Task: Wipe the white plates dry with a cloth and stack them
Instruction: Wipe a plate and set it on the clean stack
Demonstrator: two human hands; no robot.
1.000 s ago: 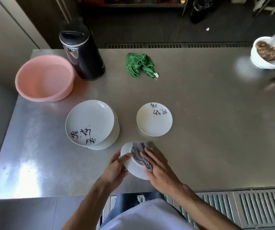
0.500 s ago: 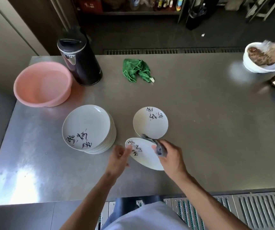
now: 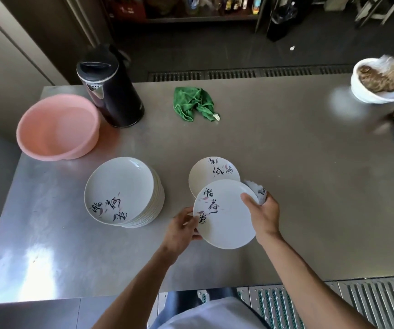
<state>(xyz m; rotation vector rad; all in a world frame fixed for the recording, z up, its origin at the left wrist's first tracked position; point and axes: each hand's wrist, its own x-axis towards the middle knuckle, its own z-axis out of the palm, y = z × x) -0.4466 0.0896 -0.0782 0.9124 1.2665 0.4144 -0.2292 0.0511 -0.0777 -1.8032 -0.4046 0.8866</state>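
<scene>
Held plate (image 3: 225, 214): round, so no long axis; face up toward camera, slightly tilted, near-centre of steel table (image 3: 286, 162), above its surface. White glaze, shallow rim; black brush characters w/ small pink-grey leaf marks run in a column down its left side, top of the column toward far edge of table. Its far rim overlaps near rim of a similar small plate (image 3: 213, 173) lying flat on table; contact betw. the two cannot be told. Left hand (image 3: 182, 225): fingers curled on left rim by the lowest character, pinching edge. Right hand (image 3: 263, 214): thumb laid over upper face at right rim, other fingers under plate, not visible; same hand holds bunched grey-white cloth (image 3: 256, 192), which sticks out past the far-right rim. Stack of larger white plates (image 3: 120, 188), same lettering, sits left of the hands, apart from them. Far left: pink basin (image 3: 58, 127), black jug (image 3: 110, 86) just beside it. Green cloth (image 3: 192, 103) crumpled at far-centre. White bowl (image 3: 381, 84) w/ brown contents at far-right corner.
</scene>
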